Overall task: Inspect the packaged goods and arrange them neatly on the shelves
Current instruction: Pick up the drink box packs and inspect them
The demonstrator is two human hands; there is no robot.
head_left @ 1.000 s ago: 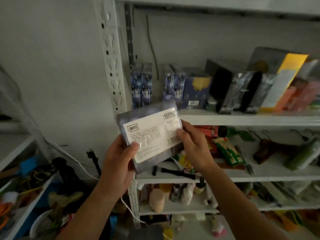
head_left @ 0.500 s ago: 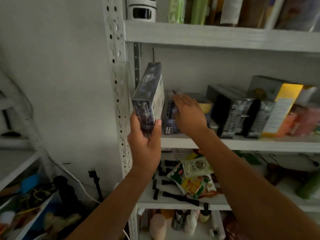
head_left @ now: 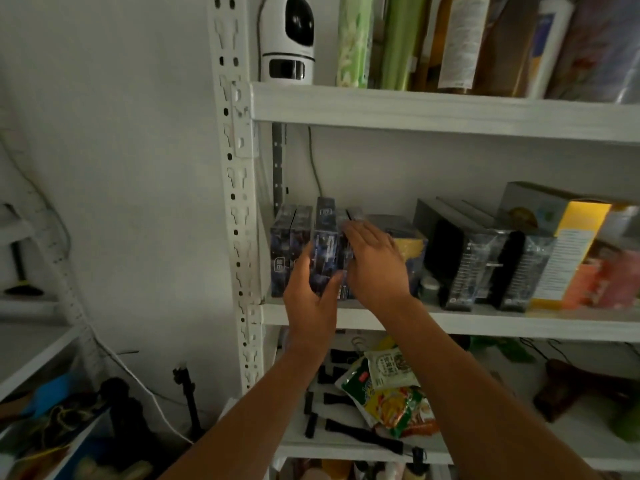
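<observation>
Cluttered household storeroom: white slotted-steel shelving [head_left: 415, 105], mixed boxed goods [head_left: 460, 268], snack packets [head_left: 391, 393], a security camera [head_left: 287, 39].

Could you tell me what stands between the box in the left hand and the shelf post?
Two more dark boxes, upright side by side, in the head view.

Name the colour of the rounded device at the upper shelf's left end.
White device with black front panels; head view.

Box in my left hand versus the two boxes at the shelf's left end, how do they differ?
The held box is gripped by the left hand; the end boxes stand free. The held box's top reaches higher in the view than the end boxes' tops. All are dark blue and upright.
</observation>
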